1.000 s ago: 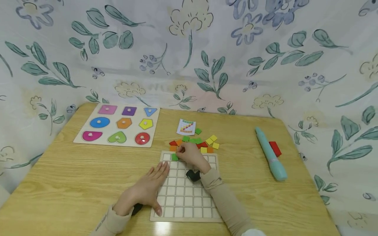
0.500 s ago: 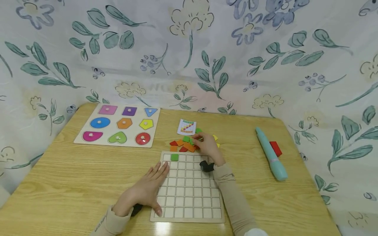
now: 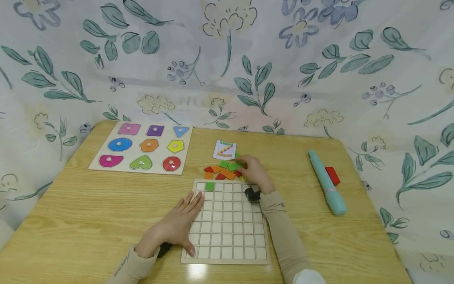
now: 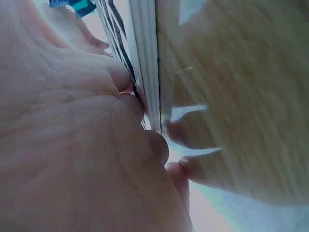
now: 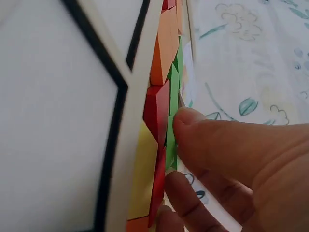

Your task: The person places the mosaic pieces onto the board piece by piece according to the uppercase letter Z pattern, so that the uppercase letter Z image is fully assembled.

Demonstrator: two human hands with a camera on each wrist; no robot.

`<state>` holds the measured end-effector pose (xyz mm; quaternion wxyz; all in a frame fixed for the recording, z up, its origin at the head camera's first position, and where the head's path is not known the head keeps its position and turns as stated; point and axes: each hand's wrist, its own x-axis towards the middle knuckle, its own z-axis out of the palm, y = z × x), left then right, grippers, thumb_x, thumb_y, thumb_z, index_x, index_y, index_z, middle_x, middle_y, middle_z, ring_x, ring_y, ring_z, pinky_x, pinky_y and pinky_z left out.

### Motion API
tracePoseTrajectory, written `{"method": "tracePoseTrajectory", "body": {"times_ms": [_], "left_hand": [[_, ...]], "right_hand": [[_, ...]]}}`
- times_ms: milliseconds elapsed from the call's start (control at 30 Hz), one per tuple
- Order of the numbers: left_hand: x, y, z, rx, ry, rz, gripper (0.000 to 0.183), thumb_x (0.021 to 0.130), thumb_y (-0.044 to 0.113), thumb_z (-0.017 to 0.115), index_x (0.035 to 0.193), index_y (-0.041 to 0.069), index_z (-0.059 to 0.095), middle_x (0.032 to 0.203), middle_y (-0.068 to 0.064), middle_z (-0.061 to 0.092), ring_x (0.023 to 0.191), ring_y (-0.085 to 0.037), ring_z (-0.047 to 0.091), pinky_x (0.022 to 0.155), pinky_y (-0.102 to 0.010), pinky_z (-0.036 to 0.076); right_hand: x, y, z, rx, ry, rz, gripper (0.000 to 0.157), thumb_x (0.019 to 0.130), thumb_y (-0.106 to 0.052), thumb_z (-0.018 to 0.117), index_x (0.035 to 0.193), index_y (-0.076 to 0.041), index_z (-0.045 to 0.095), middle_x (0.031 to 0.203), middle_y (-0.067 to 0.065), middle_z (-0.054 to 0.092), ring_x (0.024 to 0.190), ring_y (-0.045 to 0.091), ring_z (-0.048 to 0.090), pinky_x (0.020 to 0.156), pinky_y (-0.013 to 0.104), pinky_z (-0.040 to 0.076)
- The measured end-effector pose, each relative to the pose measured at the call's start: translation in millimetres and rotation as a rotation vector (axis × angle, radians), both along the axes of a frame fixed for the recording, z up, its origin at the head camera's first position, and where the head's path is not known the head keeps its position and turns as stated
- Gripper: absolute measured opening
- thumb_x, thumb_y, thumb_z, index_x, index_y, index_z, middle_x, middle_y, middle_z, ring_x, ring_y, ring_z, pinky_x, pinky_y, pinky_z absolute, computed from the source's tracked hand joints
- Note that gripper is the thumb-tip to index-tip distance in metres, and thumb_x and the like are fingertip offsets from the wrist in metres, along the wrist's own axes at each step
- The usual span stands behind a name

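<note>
A wooden grid board lies on the table in front of me, with one green tile in its top row. My left hand lies flat with straight fingers on the board's left edge; its fingers press against the board rim. Beyond the board is a pile of red, orange, green and yellow tiles. My right hand is on that pile. There its thumb and a finger pinch a green tile that lies among the others.
A shape puzzle board lies at the back left. A small pattern card sits behind the tile pile. A teal pen and a red block are on the right. Floral cloth surrounds the table.
My right hand left the green tile in the grid's top row and moved back and right onto the tile pile, where it now pinches another green tile. The left hand stayed put.
</note>
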<state>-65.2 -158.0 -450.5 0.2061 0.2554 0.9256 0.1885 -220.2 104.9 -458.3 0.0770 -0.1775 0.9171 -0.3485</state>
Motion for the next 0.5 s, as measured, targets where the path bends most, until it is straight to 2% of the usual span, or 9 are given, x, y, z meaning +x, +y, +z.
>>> {"method": "tracePoseTrajectory", "body": {"times_ms": [233,500], "left_hand": [[0.0,0.4,2.1,-0.005,0.009,-0.006,0.144,0.047,0.052,0.09,0.154,-0.001,0.009,0.163,-0.019,0.001,0.15,-0.042,-0.003,0.12,-0.059,0.009],[0.7,-0.4,3.3,-0.005,0.021,-0.008,0.143,0.047,0.051,0.091,0.154,-0.002,0.01,0.163,-0.02,0.002,0.15,-0.043,-0.001,0.12,-0.06,0.011]], "right_hand": [[2.7,-3.9,1.2,0.089,-0.027,-0.041,0.03,0.094,-0.009,0.061,0.123,-0.003,0.065,0.119,0.018,0.06,0.105,0.03,0.058,0.093,0.042,0.051],[4.2,-6.6,2.2,0.011,-0.07,-0.126,0.017,0.091,-0.01,0.065,0.107,-0.004,0.065,0.108,0.014,0.064,0.1,0.027,0.059,0.09,0.039,0.051]]}}
